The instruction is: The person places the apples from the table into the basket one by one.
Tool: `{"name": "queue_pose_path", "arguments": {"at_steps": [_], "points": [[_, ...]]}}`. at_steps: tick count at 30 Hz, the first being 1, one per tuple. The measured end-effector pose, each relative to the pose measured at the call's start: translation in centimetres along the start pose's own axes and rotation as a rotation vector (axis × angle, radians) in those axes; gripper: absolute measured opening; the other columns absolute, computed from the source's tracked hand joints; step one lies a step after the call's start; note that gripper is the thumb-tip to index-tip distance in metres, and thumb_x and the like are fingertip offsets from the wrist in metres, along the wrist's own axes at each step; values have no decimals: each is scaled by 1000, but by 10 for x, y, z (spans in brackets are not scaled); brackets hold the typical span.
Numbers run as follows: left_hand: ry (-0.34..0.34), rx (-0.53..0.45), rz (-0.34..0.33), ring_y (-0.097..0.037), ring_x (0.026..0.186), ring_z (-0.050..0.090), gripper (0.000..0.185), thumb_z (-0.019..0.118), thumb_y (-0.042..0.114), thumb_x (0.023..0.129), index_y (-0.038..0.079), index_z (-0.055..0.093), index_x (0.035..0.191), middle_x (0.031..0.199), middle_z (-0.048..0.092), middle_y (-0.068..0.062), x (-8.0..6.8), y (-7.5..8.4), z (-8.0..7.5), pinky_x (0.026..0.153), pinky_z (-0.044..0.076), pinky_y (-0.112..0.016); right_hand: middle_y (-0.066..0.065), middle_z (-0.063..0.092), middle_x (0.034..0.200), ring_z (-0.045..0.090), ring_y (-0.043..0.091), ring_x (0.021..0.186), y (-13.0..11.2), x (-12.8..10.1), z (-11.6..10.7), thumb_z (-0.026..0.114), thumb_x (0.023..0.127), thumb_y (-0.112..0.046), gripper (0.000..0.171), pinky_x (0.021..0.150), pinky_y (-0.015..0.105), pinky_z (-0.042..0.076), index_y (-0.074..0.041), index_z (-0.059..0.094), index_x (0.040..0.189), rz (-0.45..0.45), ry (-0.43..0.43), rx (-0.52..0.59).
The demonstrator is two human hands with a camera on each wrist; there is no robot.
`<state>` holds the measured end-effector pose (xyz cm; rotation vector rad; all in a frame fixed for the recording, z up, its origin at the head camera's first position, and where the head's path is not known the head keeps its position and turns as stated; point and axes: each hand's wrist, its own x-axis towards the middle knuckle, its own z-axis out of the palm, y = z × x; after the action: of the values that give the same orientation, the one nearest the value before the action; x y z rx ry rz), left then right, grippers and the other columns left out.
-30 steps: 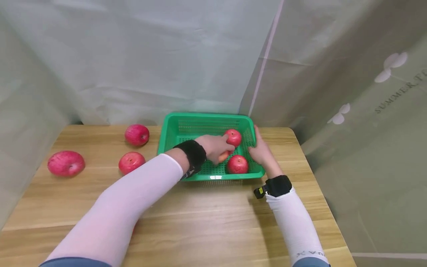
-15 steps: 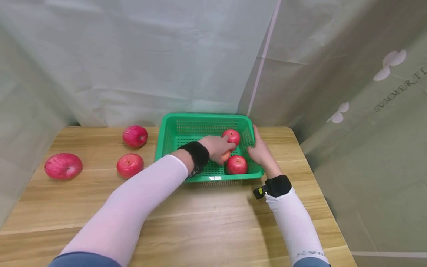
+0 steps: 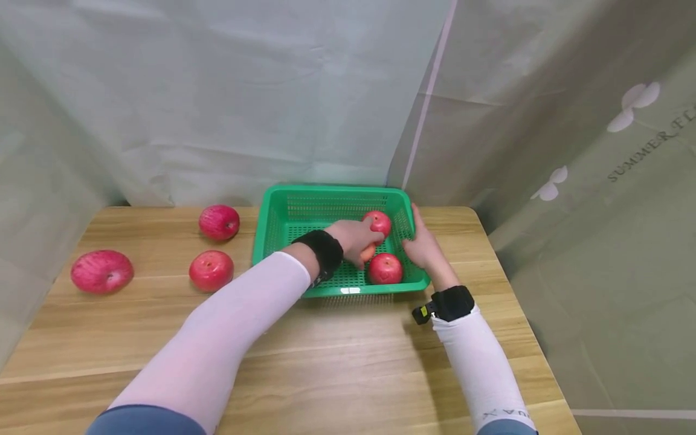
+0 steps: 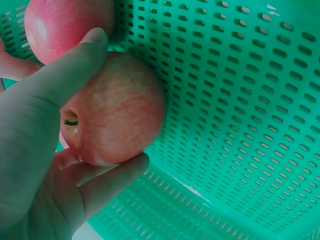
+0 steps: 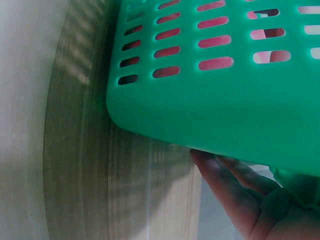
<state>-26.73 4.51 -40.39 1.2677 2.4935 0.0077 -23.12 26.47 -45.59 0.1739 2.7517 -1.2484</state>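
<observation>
Two apples in the green basket (image 3: pixel 283 208), third apple (image 4: pixel 117 107) gripped by left hand (image 3: pixel 353 238) over it (right hand (image 3: pixel 424 248) flat against the rim), three more on the table (image 3: pixel 337 350).

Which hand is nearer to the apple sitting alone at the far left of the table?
Left. The left hand is inside the green basket, holding an apple there; the right hand rests on the basket's right wall, farther from the far-left apple.

Soft, even light; close views tinted and blurred

The head view is bright and sharp, with faint shadows under the green basket (image 3: pixel 348 290) and slight bending at the edges. Both wrist views are green-tinted, the right one blurred and dim.
</observation>
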Motion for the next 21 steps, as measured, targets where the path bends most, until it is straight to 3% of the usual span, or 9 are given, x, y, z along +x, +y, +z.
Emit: {"name": "queue_pose_path", "arguments": {"at_steps": [9, 16, 21], "points": [[26, -13, -12, -29, 104, 67, 57, 90, 31, 88, 15, 59, 134, 147, 48, -22, 5, 0, 4, 94, 57, -43, 29, 41, 162, 52, 47, 132, 0, 1, 1, 56, 100, -5, 95, 99, 63, 51, -31, 2, 174, -1, 5, 4], [-5, -33, -32, -28, 106, 66, 58, 88, 24, 89, 19, 58, 138, 148, 49, -19, 10, -4, 7, 93, 57, -42, 28, 39, 164, 50, 47, 134, 1, 1, 0, 55, 100, -4, 97, 101, 64, 50, -36, 0, 173, 6, 1, 18], [8, -62, -48, -33, 115, 64, 59, 81, 12, 91, 19, 56, 143, 160, 40, -26, 0, -2, 3, 96, 56, -47, 28, 39, 164, 50, 46, 135, 2, 1, 0, 55, 100, -4, 96, 101, 64, 50, -33, 1, 174, 0, 1, 19]]}}
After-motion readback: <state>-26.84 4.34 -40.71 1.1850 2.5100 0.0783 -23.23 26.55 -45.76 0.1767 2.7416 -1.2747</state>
